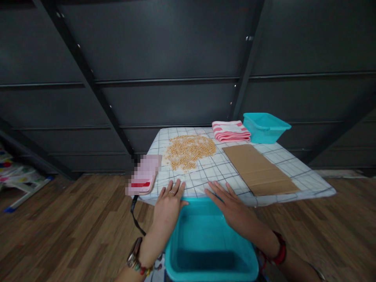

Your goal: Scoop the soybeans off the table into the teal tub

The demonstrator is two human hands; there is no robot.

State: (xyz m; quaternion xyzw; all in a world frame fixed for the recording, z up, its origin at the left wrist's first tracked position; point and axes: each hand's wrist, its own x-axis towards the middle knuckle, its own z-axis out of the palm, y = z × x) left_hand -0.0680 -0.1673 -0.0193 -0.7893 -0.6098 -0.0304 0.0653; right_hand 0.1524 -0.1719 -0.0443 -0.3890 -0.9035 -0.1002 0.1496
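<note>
My left hand (169,199) lies palm down at the table's front edge, fingers stretched forward, its thumb by the rim of a teal plastic basin (210,231). On the other side, my right hand (225,201) rests flat on the cloth with its fingers extended, its palm over the basin's far right corner. Nothing shows inside the basin, which sits low in front of me against the table edge. Beyond my fingertips, a spread of yellow soybean-like beans (190,150) with whitish grains among them covers part of the checked tablecloth (199,182).
To the left lies a pink phone (143,176), partly blurred, with a black strap (135,215) hanging down. A cardboard sheet (260,168) is on the right. Behind it are a folded pink-and-white towel (230,131) and another teal basin (264,127). Dark wall panels (173,102) stand behind.
</note>
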